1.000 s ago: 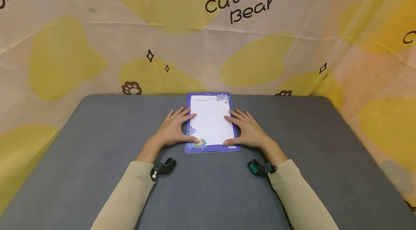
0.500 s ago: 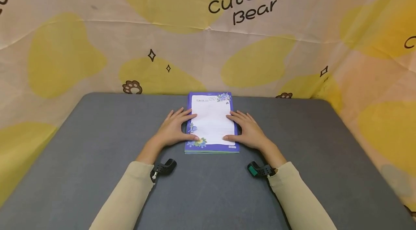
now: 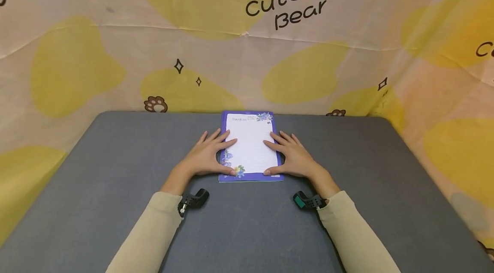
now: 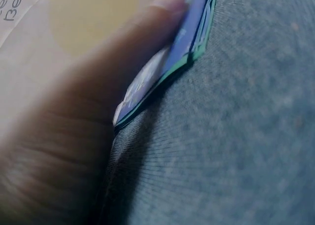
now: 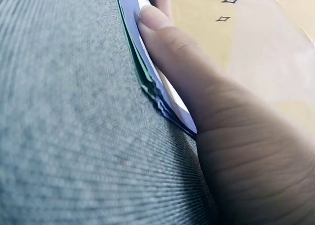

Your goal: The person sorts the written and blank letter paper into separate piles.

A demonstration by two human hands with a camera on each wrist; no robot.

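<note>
A stack of flower-bordered letter paper (image 3: 251, 148) lies near the table's far edge in the head view, white in the middle with a purple-blue border. My left hand (image 3: 206, 155) rests on its left side, fingers spread, the thumb on the lower left corner. On the opposite side my right hand (image 3: 295, 156) touches the sheets with spread fingers, its thumb at the lower right. In the left wrist view, layered blue and green edges of the paper (image 4: 184, 55) show beneath the left thumb (image 4: 170, 6). The right wrist view shows the right thumb (image 5: 157, 23) lying on the border.
The grey table (image 3: 247, 230) spreads around the paper on both sides and in front. Behind it hangs a cream and yellow cloth (image 3: 216, 58) printed with "Cute Bear". A black band (image 3: 194, 198) circles the left wrist, and another black band (image 3: 308, 200) the right.
Both thumbs have slid slightly toward the near edge of the paper, and the index fingers reach a little further inward over it. The stack stays in about the same place.
</note>
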